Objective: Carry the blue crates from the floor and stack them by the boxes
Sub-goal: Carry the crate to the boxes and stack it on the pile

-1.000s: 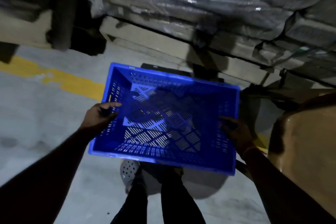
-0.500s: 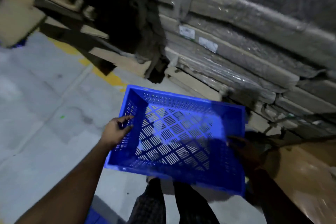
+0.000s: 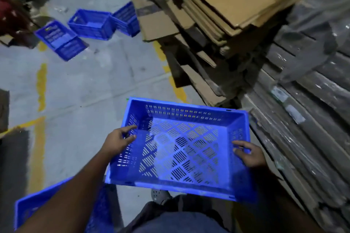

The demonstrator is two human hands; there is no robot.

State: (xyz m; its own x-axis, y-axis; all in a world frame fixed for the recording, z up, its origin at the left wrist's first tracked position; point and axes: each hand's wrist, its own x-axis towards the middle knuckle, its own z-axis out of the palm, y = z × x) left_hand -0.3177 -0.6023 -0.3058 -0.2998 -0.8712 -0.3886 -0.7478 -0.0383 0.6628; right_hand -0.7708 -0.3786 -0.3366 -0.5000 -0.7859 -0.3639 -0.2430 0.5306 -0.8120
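Carrying one blue crate (image 3: 181, 149) at waist height, empty, slightly tilted. Left hand (image 3: 118, 141) curled over the left wall, fingers (image 3: 130, 128) hooked inside through the slots; right hand (image 3: 249, 154) gripping the right rim, thumb (image 3: 240, 143) inside

Likely risk: slipping from the right grip, since only the rim edge is pinched; also catching the far right corner on the wrapped flat packs (image 3: 303, 119) just beyond the right fingers

Another crate (image 3: 56, 206) low, just below the left forearm, easy to knock with a leg. Three more crates (image 3: 91, 24) well ahead of the left fingers on the floor (image 3: 85, 85). Leaning cardboard stack (image 3: 208, 24) ahead of the fingers, narrowing the path
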